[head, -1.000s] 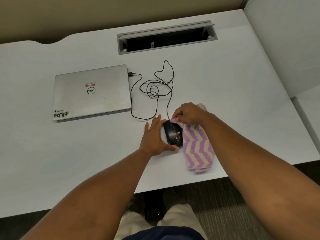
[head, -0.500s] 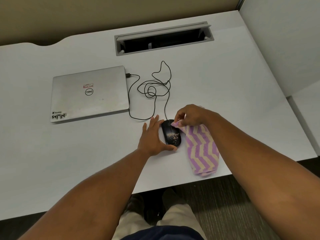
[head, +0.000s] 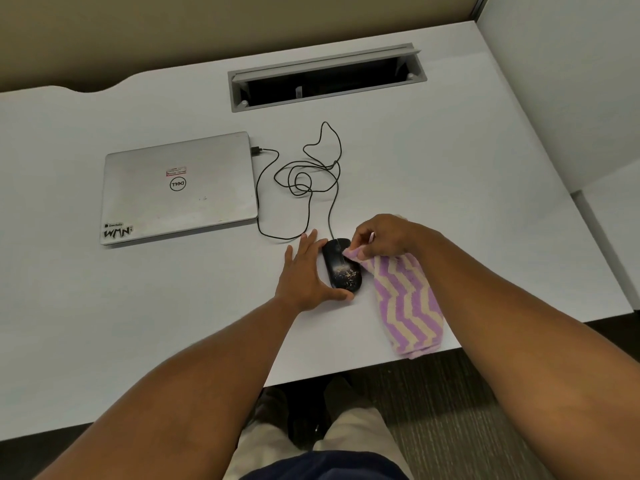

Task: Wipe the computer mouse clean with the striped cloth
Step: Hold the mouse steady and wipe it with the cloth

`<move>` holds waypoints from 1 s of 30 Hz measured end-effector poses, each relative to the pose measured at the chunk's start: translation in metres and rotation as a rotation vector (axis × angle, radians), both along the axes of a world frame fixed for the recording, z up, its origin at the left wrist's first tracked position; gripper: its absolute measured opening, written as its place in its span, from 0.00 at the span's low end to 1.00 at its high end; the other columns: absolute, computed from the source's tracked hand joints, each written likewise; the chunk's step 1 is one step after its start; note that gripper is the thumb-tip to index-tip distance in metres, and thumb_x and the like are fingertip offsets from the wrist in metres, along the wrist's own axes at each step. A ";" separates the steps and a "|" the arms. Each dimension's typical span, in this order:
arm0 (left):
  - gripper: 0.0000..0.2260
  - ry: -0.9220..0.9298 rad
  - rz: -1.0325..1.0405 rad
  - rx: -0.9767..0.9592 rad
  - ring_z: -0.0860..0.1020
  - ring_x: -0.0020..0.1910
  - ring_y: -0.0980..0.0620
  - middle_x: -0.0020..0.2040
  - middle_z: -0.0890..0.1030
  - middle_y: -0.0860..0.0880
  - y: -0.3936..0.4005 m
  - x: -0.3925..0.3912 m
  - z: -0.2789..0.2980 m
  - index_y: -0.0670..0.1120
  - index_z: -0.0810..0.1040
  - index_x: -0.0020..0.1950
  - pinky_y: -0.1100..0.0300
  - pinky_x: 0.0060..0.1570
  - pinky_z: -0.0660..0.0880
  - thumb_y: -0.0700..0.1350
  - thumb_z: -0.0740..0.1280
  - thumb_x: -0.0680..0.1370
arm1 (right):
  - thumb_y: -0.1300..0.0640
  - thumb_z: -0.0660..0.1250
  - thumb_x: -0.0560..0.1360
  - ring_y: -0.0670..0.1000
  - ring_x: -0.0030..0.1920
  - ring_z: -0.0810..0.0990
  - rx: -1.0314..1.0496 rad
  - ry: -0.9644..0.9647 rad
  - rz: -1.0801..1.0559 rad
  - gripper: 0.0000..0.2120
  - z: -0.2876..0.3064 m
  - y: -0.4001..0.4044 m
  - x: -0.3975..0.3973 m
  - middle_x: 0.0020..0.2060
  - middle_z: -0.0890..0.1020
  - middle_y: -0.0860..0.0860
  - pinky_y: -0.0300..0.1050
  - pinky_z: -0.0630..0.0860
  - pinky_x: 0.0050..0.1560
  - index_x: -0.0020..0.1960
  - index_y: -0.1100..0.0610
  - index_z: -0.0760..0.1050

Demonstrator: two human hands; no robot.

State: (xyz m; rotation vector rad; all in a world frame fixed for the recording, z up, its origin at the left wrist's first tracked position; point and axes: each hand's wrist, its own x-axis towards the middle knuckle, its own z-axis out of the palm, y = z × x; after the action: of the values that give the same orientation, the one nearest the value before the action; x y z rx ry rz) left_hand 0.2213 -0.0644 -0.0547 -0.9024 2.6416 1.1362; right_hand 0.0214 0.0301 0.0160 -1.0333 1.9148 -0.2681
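A black wired computer mouse [head: 341, 270] lies on the white desk [head: 450, 188], with light specks on its rear half. My left hand [head: 306, 271] rests flat against its left side, thumb curled around the near end, fingers spread. My right hand [head: 384, 237] pinches a corner of the purple and cream striped cloth [head: 407, 306] and holds that corner on the mouse's top right. The rest of the cloth trails toward the desk's front edge and overhangs it slightly.
A closed silver laptop [head: 176, 188] lies to the left, with the mouse's black cable [head: 304, 178] coiled between it and the mouse. A grey cable slot [head: 325, 76] is open at the back. A partition wall [head: 571, 81] stands on the right.
My right hand has drawn the cloth's corner up onto the mouse's top and the cloth has slid a little toward the front edge. The left hand has stayed beside the mouse.
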 end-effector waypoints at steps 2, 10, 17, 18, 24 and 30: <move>0.58 0.006 -0.004 -0.003 0.44 0.80 0.56 0.81 0.49 0.54 0.000 0.000 -0.001 0.51 0.56 0.79 0.54 0.76 0.36 0.70 0.78 0.56 | 0.59 0.73 0.71 0.46 0.46 0.77 -0.053 0.024 -0.042 0.10 -0.003 -0.001 0.004 0.46 0.80 0.48 0.38 0.70 0.46 0.51 0.50 0.81; 0.58 0.005 -0.008 -0.005 0.43 0.79 0.57 0.81 0.48 0.54 0.000 0.000 -0.002 0.50 0.55 0.79 0.54 0.76 0.36 0.70 0.77 0.57 | 0.59 0.76 0.68 0.41 0.42 0.76 0.112 -0.034 0.108 0.09 -0.002 0.003 0.008 0.40 0.79 0.40 0.35 0.69 0.38 0.38 0.46 0.80; 0.59 -0.003 -0.012 -0.007 0.43 0.79 0.57 0.81 0.48 0.54 -0.001 0.000 -0.003 0.51 0.55 0.79 0.54 0.76 0.36 0.71 0.77 0.56 | 0.55 0.73 0.70 0.49 0.48 0.78 -0.046 0.007 -0.016 0.12 0.004 0.001 0.001 0.47 0.80 0.47 0.43 0.74 0.47 0.52 0.45 0.80; 0.59 -0.001 -0.012 -0.008 0.44 0.80 0.56 0.81 0.49 0.54 -0.001 0.000 -0.003 0.51 0.55 0.79 0.54 0.76 0.37 0.71 0.77 0.56 | 0.56 0.73 0.71 0.49 0.49 0.78 -0.061 0.033 -0.010 0.13 0.002 -0.001 0.002 0.49 0.81 0.49 0.43 0.74 0.48 0.55 0.47 0.80; 0.59 -0.001 -0.019 -0.012 0.44 0.80 0.56 0.81 0.49 0.54 -0.001 0.000 -0.003 0.50 0.55 0.79 0.54 0.76 0.36 0.72 0.76 0.56 | 0.58 0.69 0.75 0.46 0.51 0.75 -0.065 0.075 0.109 0.12 -0.005 -0.005 0.021 0.54 0.81 0.51 0.40 0.73 0.54 0.58 0.53 0.81; 0.59 -0.011 -0.013 -0.009 0.44 0.80 0.56 0.81 0.48 0.54 -0.001 0.000 -0.003 0.51 0.55 0.79 0.53 0.77 0.37 0.71 0.77 0.56 | 0.55 0.71 0.73 0.44 0.47 0.76 0.015 0.060 0.216 0.11 0.004 -0.011 0.015 0.50 0.83 0.48 0.35 0.68 0.42 0.55 0.50 0.83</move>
State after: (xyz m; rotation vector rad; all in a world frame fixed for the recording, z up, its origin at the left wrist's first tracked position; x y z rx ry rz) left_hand 0.2209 -0.0658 -0.0574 -0.8894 2.6421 1.1146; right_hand 0.0364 0.0191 0.0199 -1.2388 1.8368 -0.0998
